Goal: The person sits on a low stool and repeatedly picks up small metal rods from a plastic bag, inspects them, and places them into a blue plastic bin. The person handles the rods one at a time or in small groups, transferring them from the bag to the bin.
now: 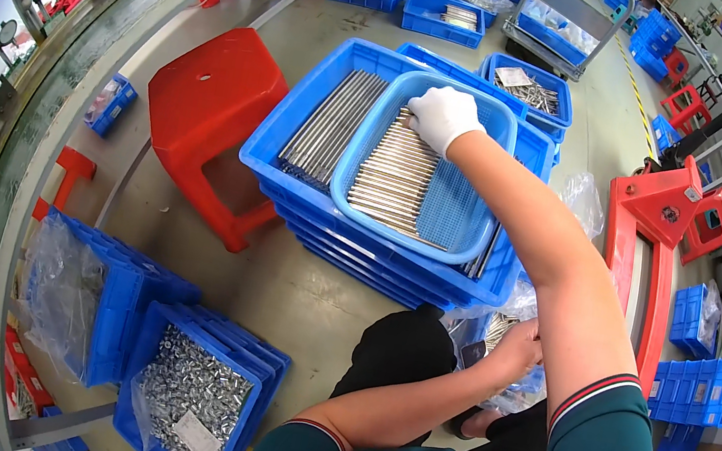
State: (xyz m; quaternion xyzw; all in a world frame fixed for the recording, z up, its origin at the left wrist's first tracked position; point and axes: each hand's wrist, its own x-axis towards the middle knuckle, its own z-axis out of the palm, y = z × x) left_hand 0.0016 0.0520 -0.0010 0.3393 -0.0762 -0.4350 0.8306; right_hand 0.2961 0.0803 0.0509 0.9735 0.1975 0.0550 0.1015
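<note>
Two hands, two different jobs at this moment. The right hand (441, 116), in a white glove, reaches out over the blue mesh basket (463, 219) and presses flat on the far end of a row of metal rods (393, 178); the fingers lie spread on top, not wrapped around anything. Those rods sit side by side in a neat column along the basket's left half, and the right half shows bare mesh. The basket rests on top of a stack of blue crates (300, 133), where a batch of longer steel bars (332, 129) lies just beside it to the left.

Down low, the bare left hand (515, 349) is curled at a clear plastic bag (508, 324) of small metal parts near the knee. It looks closed on something, but what it pinches I cannot tell.

Judging the step as evening up the row, the tidy way is a flat palm and light, even pressure, nudging the ends into line without rolling the rods over one another or tipping the basket off its perch.

Off to the left stand a red plastic stool (211, 117) and a crate of small silver fittings (192, 389).
</note>
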